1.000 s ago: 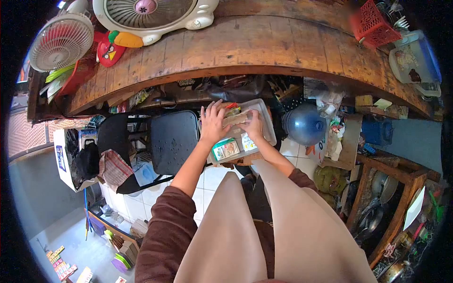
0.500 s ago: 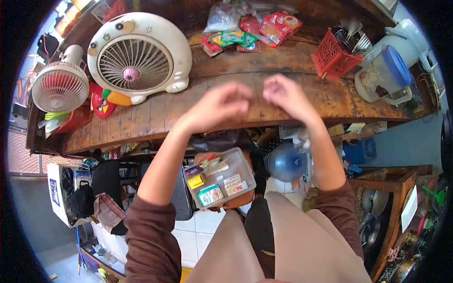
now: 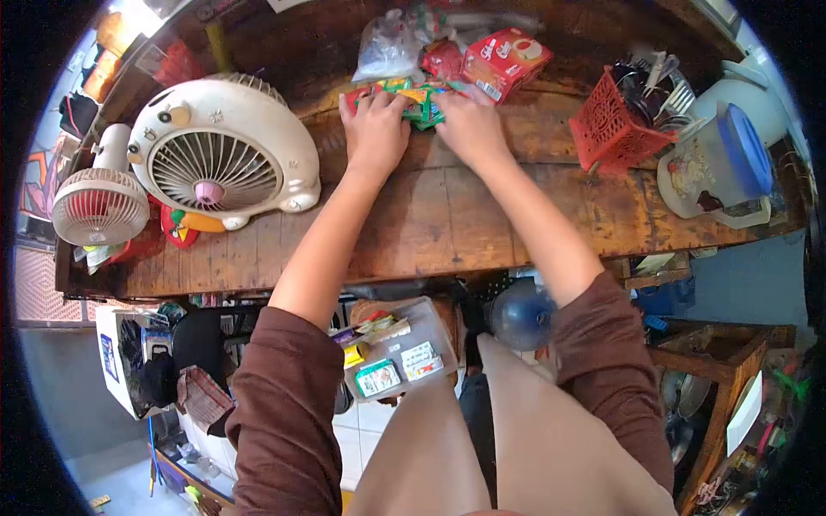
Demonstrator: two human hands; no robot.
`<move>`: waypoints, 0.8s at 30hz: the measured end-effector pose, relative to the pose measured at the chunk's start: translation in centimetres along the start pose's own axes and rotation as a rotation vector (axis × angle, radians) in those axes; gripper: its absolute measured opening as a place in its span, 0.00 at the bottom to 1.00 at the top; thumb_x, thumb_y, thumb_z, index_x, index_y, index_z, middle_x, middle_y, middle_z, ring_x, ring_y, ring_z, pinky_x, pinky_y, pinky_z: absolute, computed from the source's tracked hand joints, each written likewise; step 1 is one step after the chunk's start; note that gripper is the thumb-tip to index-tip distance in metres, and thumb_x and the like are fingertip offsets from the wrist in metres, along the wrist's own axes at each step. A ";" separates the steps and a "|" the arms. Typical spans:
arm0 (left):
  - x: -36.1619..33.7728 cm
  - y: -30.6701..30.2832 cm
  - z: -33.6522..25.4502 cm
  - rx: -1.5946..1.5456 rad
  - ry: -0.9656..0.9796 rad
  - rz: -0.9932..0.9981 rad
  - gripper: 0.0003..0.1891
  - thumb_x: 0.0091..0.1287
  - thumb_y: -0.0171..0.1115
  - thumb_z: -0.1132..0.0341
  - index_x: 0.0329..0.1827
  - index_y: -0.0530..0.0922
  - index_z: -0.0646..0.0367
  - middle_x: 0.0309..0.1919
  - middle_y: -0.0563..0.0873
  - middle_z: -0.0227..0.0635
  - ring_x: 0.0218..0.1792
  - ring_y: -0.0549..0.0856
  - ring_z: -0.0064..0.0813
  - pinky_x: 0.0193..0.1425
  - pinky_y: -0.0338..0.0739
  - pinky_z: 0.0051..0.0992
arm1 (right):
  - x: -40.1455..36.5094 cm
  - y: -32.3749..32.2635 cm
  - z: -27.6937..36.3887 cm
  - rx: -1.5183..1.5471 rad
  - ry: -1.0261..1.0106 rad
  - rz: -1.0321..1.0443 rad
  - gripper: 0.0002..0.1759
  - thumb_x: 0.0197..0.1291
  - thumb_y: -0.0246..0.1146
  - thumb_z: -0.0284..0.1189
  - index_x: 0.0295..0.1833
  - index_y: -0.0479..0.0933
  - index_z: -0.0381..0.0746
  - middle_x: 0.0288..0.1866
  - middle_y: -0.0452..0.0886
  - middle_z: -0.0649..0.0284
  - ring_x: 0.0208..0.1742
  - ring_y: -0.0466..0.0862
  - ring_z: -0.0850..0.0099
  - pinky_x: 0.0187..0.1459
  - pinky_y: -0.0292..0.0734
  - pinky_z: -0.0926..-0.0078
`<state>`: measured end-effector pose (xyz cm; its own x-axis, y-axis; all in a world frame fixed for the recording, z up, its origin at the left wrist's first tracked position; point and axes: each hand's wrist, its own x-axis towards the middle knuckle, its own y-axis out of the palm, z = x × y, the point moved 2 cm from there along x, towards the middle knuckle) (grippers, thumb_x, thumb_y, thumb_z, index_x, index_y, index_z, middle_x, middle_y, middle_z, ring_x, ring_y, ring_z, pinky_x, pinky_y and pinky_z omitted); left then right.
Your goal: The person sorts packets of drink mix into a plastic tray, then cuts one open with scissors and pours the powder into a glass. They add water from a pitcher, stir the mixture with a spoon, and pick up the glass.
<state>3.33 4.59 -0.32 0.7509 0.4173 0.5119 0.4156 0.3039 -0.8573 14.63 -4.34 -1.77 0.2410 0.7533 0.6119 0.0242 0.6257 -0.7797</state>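
Both hands rest on a pile of colourful packets (image 3: pixel 420 110) at the back of the wooden table. My left hand (image 3: pixel 377 129) lies on the pile's left part, fingers curled around red and green packets. On the right side of the pile, my right hand (image 3: pixel 469 125) has its fingers over green packets, partly hiding them. Just behind the hands are a clear plastic bag (image 3: pixel 387 47), a small red packet (image 3: pixel 442 60) and a red box (image 3: pixel 508 60).
A large white fan (image 3: pixel 224 155) and a small fan (image 3: pixel 101 206) stand at left. A red cutlery basket (image 3: pixel 615 129) and a blue-lidded pitcher (image 3: pixel 714 168) are at right. Below the table edge are a plastic tray of small boxes (image 3: pixel 439 322) and a blue bottle (image 3: pixel 520 318).
Both hands have moved forward from above the table's front part onto the packets. The view has shifted, and the fingers now cover much of the pile.
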 end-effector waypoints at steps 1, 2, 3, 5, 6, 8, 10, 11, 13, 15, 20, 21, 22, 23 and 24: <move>-0.7 -0.3 0.1 0.009 0.013 -0.048 0.13 0.54 0.59 0.67 0.44 0.78 0.44 0.46 0.79 0.32 0.50 0.77 0.36 0.63 0.54 0.54 | -0.3 -1.2 -0.1 -0.002 -0.042 0.004 0.17 0.44 0.61 0.26 0.44 0.75 0.40 0.31 0.81 0.57 0.37 0.81 0.64 0.52 0.69 0.67; -1.3 -0.7 0.0 -0.043 0.051 -0.128 0.11 0.52 0.60 0.67 0.40 0.79 0.49 0.40 0.80 0.34 0.49 0.77 0.38 0.61 0.56 0.54 | -0.6 -1.7 -0.4 0.069 -0.068 0.019 0.12 0.44 0.62 0.26 0.39 0.77 0.44 0.30 0.81 0.59 0.38 0.81 0.66 0.53 0.69 0.65; -1.9 -1.2 -0.1 -0.040 0.039 -0.112 0.11 0.52 0.60 0.67 0.40 0.79 0.49 0.40 0.80 0.34 0.49 0.77 0.38 0.61 0.56 0.54 | -1.1 -2.4 -0.8 0.033 -0.112 0.044 0.11 0.44 0.63 0.29 0.38 0.78 0.46 0.32 0.82 0.60 0.38 0.81 0.67 0.52 0.69 0.66; -3.1 -3.5 -0.5 -0.143 0.040 -0.246 0.09 0.54 0.59 0.66 0.38 0.80 0.51 0.39 0.79 0.32 0.47 0.77 0.38 0.61 0.55 0.55 | -2.6 -3.5 -1.4 0.100 -0.137 -0.062 0.08 0.47 0.63 0.30 0.36 0.78 0.43 0.33 0.82 0.61 0.38 0.81 0.67 0.52 0.69 0.66; -3.9 -5.2 -0.9 -0.186 0.055 -0.332 0.07 0.55 0.59 0.67 0.37 0.80 0.53 0.38 0.79 0.33 0.45 0.77 0.38 0.57 0.63 0.46 | -3.3 -4.6 -1.1 0.109 -0.140 -0.052 0.08 0.47 0.63 0.30 0.36 0.78 0.43 0.33 0.82 0.61 0.38 0.81 0.67 0.52 0.69 0.66; -6.0 -7.3 -1.1 -0.402 -0.048 -0.313 0.07 0.56 0.60 0.68 0.37 0.79 0.54 0.38 0.79 0.33 0.44 0.77 0.37 0.52 0.67 0.40 | -5.6 -8.1 0.7 0.185 -0.029 -0.226 0.07 0.49 0.62 0.28 0.36 0.78 0.40 0.33 0.81 0.61 0.36 0.81 0.68 0.48 0.71 0.69; -8.8 -9.1 -1.1 -0.645 -0.162 -0.310 0.07 0.57 0.59 0.70 0.38 0.78 0.59 0.35 0.79 0.37 0.39 0.78 0.36 0.40 0.72 0.28 | -8.4 -11.1 3.3 0.402 0.158 -0.198 0.07 0.49 0.62 0.26 0.36 0.78 0.38 0.33 0.81 0.61 0.35 0.80 0.68 0.44 0.72 0.71; -10.4 -10.3 -1.3 -0.646 -0.184 -0.298 0.07 0.57 0.59 0.70 0.38 0.78 0.59 0.35 0.79 0.37 0.39 0.78 0.36 0.40 0.72 0.28 | -10.1 -12.3 4.4 0.609 0.352 -0.177 0.06 0.50 0.62 0.24 0.35 0.77 0.37 0.33 0.80 0.60 0.33 0.79 0.68 0.41 0.73 0.73; -14.4 -12.1 -1.7 -0.888 -0.317 -0.150 0.07 0.58 0.58 0.71 0.38 0.78 0.62 0.32 0.79 0.40 0.35 0.78 0.38 0.39 0.72 0.29 | -13.7 -14.3 6.8 0.626 0.317 -0.046 0.06 0.49 0.62 0.23 0.35 0.77 0.36 0.32 0.79 0.60 0.33 0.79 0.68 0.37 0.72 0.75; -18.1 -12.8 -2.0 -0.826 -0.238 -0.098 0.07 0.58 0.58 0.72 0.38 0.78 0.64 0.30 0.78 0.42 0.33 0.79 0.39 0.37 0.73 0.29 | -16.9 -14.8 9.2 0.689 0.183 0.059 0.06 0.48 0.63 0.22 0.35 0.78 0.36 0.29 0.76 0.60 0.31 0.78 0.69 0.32 0.72 0.78; -27.0 -7.1 -3.6 -0.763 -0.177 0.205 0.07 0.56 0.61 0.67 0.36 0.77 0.57 0.27 0.80 0.38 0.32 0.79 0.39 0.38 0.70 0.33 | -25.0 -9.4 13.8 0.530 0.097 0.400 0.04 0.44 0.66 0.26 0.30 0.80 0.42 0.26 0.76 0.66 0.31 0.77 0.70 0.34 0.70 0.73; -28.4 -5.0 -3.9 -0.676 -0.173 0.336 0.07 0.54 0.62 0.64 0.34 0.77 0.55 0.24 0.81 0.37 0.31 0.78 0.39 0.40 0.67 0.36 | -26.2 -7.6 14.4 0.449 0.043 0.427 0.04 0.43 0.65 0.27 0.29 0.80 0.43 0.24 0.76 0.66 0.30 0.76 0.70 0.35 0.69 0.72; -29.7 -2.3 -4.1 -0.603 -0.141 0.409 0.08 0.54 0.62 0.63 0.34 0.77 0.53 0.25 0.81 0.36 0.31 0.79 0.38 0.42 0.66 0.38 | -27.7 -5.5 14.7 0.446 0.047 0.424 0.04 0.43 0.65 0.27 0.29 0.80 0.43 0.24 0.76 0.66 0.30 0.76 0.70 0.35 0.69 0.72; -30.6 0.2 -4.2 -0.530 -0.109 0.478 0.08 0.54 0.61 0.62 0.35 0.77 0.52 0.26 0.81 0.36 0.30 0.79 0.38 0.43 0.65 0.40 | -29.3 -3.3 14.9 0.378 0.004 0.443 0.03 0.44 0.62 0.28 0.28 0.79 0.44 0.25 0.76 0.68 0.31 0.76 0.70 0.38 0.68 0.72; -30.8 1.8 -4.4 -0.534 -0.105 0.473 0.08 0.54 0.61 0.62 0.35 0.77 0.52 0.26 0.81 0.36 0.30 0.79 0.38 0.43 0.65 0.40 | -30.3 -1.5 15.0 0.307 -0.041 0.460 0.03 0.44 0.59 0.28 0.26 0.78 0.45 0.26 0.76 0.69 0.32 0.76 0.71 0.41 0.66 0.72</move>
<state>-16.74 -11.51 -17.86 0.8702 0.4891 0.0590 0.2729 -0.3789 -0.8843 -7.29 -25.01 -17.16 0.1219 0.9664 0.2263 -0.3600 0.2556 -0.8973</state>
